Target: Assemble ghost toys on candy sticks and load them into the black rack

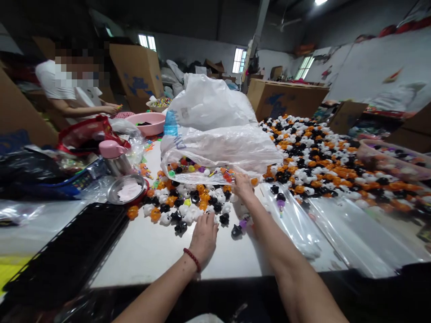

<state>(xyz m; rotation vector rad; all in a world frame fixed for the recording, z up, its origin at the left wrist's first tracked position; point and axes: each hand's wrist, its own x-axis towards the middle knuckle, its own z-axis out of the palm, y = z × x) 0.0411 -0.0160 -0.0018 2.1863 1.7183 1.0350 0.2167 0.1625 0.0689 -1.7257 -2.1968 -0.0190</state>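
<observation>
My left hand [204, 234], with a dark red bead bracelet at the wrist, reaches into a spread of small white, orange and black figures [190, 214]. Its fingers are stretched out and touch the nearest white ones. My right hand [244, 186] is closed at the lower rim of a large white plastic sack [222, 143], its fingertips partly hidden. Mixed colourful small toys [191, 167] show in the sack's mouth. Below my right hand, a black-hatted figure [237, 230] with a purple part lies on the white table [232, 262].
A big heap of figures [313, 157] and clear plastic bags [292, 222] lie right. On the left are a black tray [72, 246], a metal bowl [141, 182] with paper slips, a pink-lidded flask [115, 157] and a pink basin [151, 128]. A co-worker [74, 94] is beyond.
</observation>
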